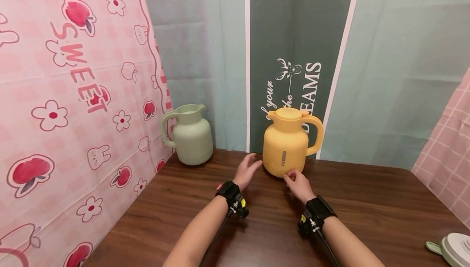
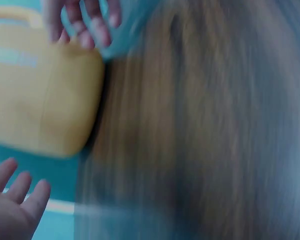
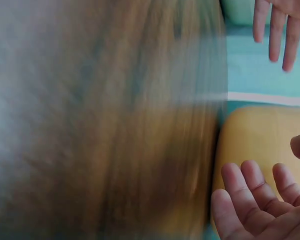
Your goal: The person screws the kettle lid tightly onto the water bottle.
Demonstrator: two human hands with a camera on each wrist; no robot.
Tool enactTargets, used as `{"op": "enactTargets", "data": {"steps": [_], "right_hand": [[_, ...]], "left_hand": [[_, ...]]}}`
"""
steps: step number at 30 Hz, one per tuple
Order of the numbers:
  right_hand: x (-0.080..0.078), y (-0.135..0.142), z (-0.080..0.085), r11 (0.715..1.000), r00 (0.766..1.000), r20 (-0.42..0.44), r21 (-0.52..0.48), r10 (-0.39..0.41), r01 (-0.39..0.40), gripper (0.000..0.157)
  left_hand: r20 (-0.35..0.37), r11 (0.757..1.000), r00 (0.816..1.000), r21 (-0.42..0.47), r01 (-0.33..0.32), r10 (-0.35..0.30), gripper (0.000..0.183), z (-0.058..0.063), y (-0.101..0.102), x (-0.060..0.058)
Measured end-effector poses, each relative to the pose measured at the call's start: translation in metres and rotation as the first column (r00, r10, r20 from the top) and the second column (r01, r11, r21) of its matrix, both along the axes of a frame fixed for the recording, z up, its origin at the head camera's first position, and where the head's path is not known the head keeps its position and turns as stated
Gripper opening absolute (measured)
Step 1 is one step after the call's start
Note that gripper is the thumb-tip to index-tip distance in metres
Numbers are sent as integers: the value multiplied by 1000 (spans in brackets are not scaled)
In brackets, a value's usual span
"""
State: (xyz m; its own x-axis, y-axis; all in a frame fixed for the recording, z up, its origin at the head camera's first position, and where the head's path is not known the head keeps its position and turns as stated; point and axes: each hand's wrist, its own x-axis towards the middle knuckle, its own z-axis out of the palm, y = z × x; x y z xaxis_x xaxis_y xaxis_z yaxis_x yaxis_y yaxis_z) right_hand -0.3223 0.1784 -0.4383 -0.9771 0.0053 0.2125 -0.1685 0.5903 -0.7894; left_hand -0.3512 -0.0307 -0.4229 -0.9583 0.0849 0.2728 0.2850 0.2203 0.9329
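Observation:
A yellow insulated jug (image 1: 286,144) stands upright at the back of the table, its lid on top, spout to the left and handle to the right. My left hand (image 1: 247,171) is by the jug's lower left side, fingers spread and relaxed. In front of the jug's base is my right hand (image 1: 299,185), overlapping its lower edge in the head view. Loosely bent fingers of the right hand (image 3: 265,205), with nothing between them, show in the right wrist view. The left wrist view has the left hand (image 2: 15,205) apart from the jug (image 2: 45,95).
A pale green jug (image 1: 194,140) with an open top stands at the back left, handle to the left. A green and white lid (image 1: 455,248) lies at the lower right edge of the wooden table (image 1: 367,205). Printed cloths hang behind and at both sides.

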Motion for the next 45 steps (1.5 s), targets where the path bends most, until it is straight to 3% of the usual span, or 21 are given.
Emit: {"op": "enactTargets", "data": {"steps": [5, 11, 18, 24, 29, 32, 35, 40, 42, 45], "right_hand": [[10, -7, 5, 997, 997, 19, 11, 72, -72, 29], [22, -17, 8, 988, 988, 39, -30, 151, -150, 42], [35, -32, 9, 973, 975, 36, -73, 220, -217, 55], [48, -45, 12, 951, 956, 22, -107, 294, -290, 55], [61, -53, 11, 934, 940, 34, -129, 340, -334, 59], [68, -55, 10, 923, 927, 49, -124, 372, -364, 60], [73, -54, 8, 912, 913, 65, -104, 403, -396, 59], [77, -51, 8, 902, 901, 69, -97, 428, -421, 58], [76, -49, 8, 904, 903, 64, -96, 424, -417, 58], [76, -47, 9, 909, 909, 65, -101, 411, -404, 58]], "left_hand": [[-54, 991, 991, 45, -123, 126, 57, 9, -49, -10], [-50, 967, 967, 66, -246, 249, 62, 26, -109, -11], [-54, 936, 934, 10, -353, 353, 66, 46, -164, -10], [-78, 909, 908, -30, -416, 412, 65, 58, -200, -8], [-123, 865, 860, -26, -501, 495, 62, 65, -221, -6], [-88, 841, 841, -52, -539, 534, 66, 67, -231, -4], [-14, 852, 853, -47, -522, 522, 75, 68, -239, -3], [107, 907, 905, 53, -418, 411, 83, 68, -246, -3], [121, 915, 914, 70, -398, 388, 84, 70, -246, -4], [124, 915, 912, 52, -400, 391, 84, 72, -246, -4]]}}
